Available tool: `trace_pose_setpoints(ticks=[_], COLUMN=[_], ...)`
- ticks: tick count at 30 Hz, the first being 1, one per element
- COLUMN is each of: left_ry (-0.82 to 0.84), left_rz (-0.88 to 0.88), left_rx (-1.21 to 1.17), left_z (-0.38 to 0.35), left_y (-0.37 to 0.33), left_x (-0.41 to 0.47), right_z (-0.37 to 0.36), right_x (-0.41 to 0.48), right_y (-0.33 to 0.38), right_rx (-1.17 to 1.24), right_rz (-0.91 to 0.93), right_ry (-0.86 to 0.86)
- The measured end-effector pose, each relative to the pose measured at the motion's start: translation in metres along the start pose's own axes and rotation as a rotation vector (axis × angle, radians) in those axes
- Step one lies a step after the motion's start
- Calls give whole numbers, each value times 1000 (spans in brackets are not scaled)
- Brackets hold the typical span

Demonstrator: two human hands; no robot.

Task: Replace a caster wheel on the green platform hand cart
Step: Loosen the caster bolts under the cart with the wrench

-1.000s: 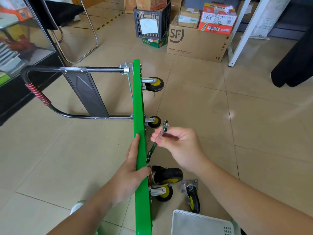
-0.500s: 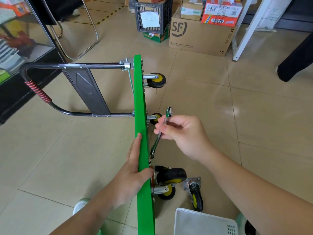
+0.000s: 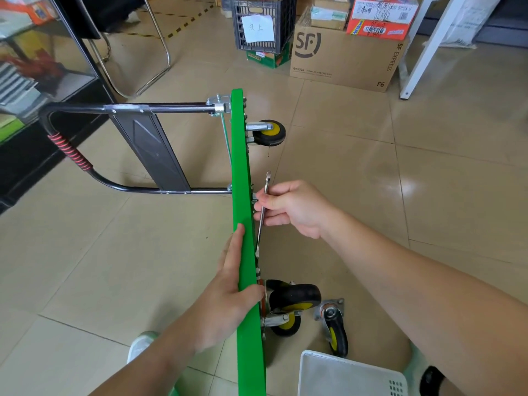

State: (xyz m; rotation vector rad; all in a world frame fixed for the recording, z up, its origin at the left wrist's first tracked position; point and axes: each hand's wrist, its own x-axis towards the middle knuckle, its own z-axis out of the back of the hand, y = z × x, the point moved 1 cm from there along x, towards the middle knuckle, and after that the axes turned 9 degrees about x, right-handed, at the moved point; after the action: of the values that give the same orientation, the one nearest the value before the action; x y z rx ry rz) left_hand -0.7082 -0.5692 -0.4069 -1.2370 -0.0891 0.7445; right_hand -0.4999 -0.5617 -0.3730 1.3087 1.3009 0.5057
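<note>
Now the green cart (image 3: pixel 243 195) stands on its side edge on the floor, its black handle (image 3: pixel 71 151) folded out to the left and its wheels pointing right. Gripping the top edge of the platform near the person is the left hand (image 3: pixel 228 298), fingers clamped on it with the thumb hooked over the right side, while the right hand (image 3: pixel 294 207) pinches a wrench (image 3: pixel 260 230) held just beside the underside. One loose wheel (image 3: pixel 335 330) lies on the floor at the near right, close to a white basket (image 3: pixel 343 375).
</note>
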Motion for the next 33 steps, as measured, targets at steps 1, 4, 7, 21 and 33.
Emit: trace_pose_setpoints(ticks=[1, 4, 7, 21, 33], left_ry=[3, 10, 8, 3, -22], left_rz=[0, 3, -2, -4, -19], left_rx=[3, -1, -4, 13, 24], left_z=[0, 0, 0, -1, -2], left_y=[0, 0, 1, 0, 2], left_x=[0, 0, 0, 0, -1], right_z=[1, 4, 4, -3, -13], right_x=[2, 4, 5, -13, -125], right_y=[-1, -3, -4, -15, -62], right_rx=[-3, 6, 27, -31, -197], right_rz=[-4, -10, -28, 33, 539], right_ry=[-1, -10, -9, -14, -12])
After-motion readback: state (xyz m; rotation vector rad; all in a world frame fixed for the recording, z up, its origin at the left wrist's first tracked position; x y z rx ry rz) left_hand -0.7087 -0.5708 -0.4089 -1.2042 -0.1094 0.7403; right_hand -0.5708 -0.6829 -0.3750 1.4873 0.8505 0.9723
